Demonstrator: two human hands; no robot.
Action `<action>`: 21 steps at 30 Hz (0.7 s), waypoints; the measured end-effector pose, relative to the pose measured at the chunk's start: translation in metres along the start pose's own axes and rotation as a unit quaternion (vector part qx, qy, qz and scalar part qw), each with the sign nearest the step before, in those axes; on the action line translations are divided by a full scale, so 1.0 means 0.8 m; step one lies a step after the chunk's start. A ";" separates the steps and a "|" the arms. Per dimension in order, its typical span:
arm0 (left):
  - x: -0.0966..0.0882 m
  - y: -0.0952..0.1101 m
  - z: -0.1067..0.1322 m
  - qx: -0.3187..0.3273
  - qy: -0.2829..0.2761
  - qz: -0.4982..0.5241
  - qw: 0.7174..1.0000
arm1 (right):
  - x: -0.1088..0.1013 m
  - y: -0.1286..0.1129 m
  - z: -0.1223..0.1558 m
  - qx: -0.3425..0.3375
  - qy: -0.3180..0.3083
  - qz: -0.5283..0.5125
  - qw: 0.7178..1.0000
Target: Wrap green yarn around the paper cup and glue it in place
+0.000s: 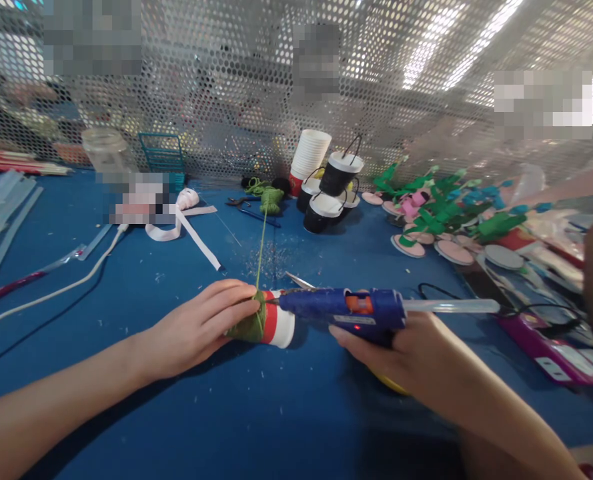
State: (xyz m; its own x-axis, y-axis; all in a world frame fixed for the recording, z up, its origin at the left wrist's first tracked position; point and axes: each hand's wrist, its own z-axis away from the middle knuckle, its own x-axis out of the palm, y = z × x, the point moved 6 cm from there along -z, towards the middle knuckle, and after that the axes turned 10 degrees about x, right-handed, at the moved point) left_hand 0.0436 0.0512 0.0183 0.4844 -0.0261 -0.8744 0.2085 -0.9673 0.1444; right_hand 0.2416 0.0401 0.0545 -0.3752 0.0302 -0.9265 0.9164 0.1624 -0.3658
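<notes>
Surface: blue table (186, 413), speckled with small white crumbs, running back to a perforated metal screen (226, 87) that closes off the far edge.
Open room: the near middle of the table, below and between the two forearms, is bare blue; a wide bare strip also lies between the hands and the clutter at the back.
Left edge: clear glue sticks (1, 207) lie in a fan, with a white cable (51, 293) curving across the cloth toward them.
Back row: a plastic jar (107, 150), a teal wire basket (163, 155), a loose pink ribbon (186, 220), a stack of white paper cups (310, 153) and black cups with white lids (333, 190).
Right edge: crowded with green and pink craft pieces (441, 210) and pink discs, near the right forearm.
Cup: a small paper cup (271, 325) lies on its side at centre, its base end wrapped in green yarn (262, 240); the strand runs taut from it back to a skein.
Left hand: the left hand (201, 330) clasps the wrapped end, fingertips pressed on the yarn.
Right hand: the right hand (411, 350) is clenched around the handle of a blue glue gun (349, 308).
Nozzle: its tip meets the cup where yarn ends and red band begins, just beside the left fingertips.
</notes>
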 end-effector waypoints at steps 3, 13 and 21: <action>-0.003 0.005 -0.002 0.017 0.004 -0.021 1.000 | 0.000 0.000 -0.003 0.012 0.002 -0.013 1.000; -0.004 0.010 -0.005 0.043 -0.002 -0.063 0.997 | -0.003 -0.002 0.000 0.001 -0.021 -0.042 0.999; -0.004 0.012 -0.004 0.052 -0.009 -0.081 0.995 | 0.000 0.000 -0.003 0.013 -0.011 -0.024 1.000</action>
State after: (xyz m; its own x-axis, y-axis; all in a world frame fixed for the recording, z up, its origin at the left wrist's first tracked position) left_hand 0.0468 0.0429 0.0242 0.4360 0.1296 -0.8905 0.1936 -0.9799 -0.0478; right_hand 0.2411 0.0426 0.0552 -0.4163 0.0018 -0.9092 0.9007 0.1378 -0.4121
